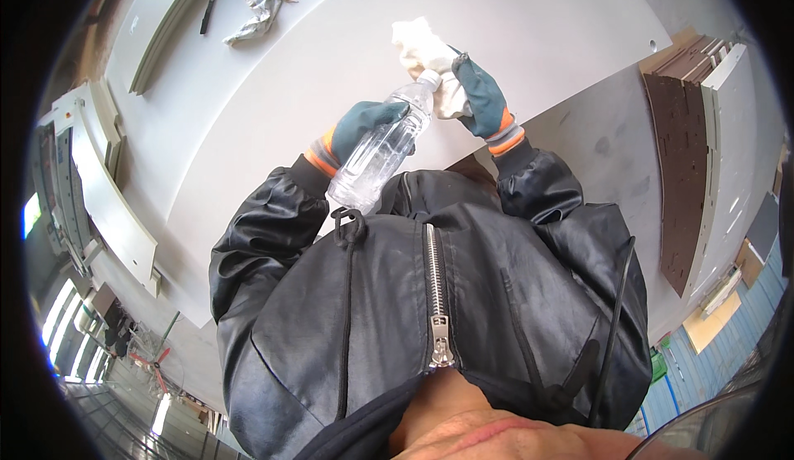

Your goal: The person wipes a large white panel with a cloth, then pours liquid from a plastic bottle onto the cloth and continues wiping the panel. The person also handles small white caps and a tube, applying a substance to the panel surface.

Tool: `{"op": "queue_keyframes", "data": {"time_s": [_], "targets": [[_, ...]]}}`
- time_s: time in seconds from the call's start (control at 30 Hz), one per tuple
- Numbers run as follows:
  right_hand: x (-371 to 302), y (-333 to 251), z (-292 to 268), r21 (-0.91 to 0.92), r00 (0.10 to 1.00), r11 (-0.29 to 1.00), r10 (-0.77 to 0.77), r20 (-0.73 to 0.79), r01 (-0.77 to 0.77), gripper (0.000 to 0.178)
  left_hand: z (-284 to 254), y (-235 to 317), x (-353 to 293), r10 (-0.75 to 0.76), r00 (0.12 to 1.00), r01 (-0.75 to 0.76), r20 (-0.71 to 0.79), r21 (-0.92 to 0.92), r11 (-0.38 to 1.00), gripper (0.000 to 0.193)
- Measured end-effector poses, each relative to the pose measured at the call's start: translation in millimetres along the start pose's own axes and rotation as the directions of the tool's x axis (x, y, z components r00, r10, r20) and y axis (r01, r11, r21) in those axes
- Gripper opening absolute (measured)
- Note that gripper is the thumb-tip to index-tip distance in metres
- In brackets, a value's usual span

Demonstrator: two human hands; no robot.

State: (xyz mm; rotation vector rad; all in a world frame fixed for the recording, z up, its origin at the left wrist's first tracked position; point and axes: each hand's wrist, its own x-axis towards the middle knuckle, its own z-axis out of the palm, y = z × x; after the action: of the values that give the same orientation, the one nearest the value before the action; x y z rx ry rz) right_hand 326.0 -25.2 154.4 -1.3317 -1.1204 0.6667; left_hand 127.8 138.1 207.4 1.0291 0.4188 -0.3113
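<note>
A clear plastic bottle with a white cap lies tilted in front of my chest, its neck pointing away and to the right. My left hand, in a green glove with an orange and grey cuff, is wrapped round its body. In my right hand, gloved alike, is a bunched white cloth. Part of the cloth hangs beside the bottle's cap and seems to touch it. Both hands are over a large pale panel.
A crumpled greyish rag and a black marker lie at the far left. Long pale strips stand along the left side. To the right is a stack of brown boards beside a grey surface.
</note>
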Motion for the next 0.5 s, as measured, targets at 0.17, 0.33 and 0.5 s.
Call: {"op": "queue_keyframes", "data": {"time_s": [0.17, 0.33, 0.5], "targets": [[-12, 13, -7, -0.067, 0.998, 0.998, -0.019, 0.066, 0.023, 0.054, -3, -12, -4, 0.054, 0.993, -0.047, 0.103, -0.066, 0.997, 0.028], [-13, 9, -9, 0.554, 0.867, 0.677, 0.455, 0.203, -0.484, 0.055, -2, -16, -2, 0.115, 0.982, -0.11, 0.15, -0.044, 0.993, 0.027], [-4, -5, -6, 0.704, 0.718, 0.392, 0.652, 0.241, -0.592, 0.053, 14, -9, -5, -0.17, 0.985, 0.159, -0.002, -0.336, 0.928, 0.03]]}}
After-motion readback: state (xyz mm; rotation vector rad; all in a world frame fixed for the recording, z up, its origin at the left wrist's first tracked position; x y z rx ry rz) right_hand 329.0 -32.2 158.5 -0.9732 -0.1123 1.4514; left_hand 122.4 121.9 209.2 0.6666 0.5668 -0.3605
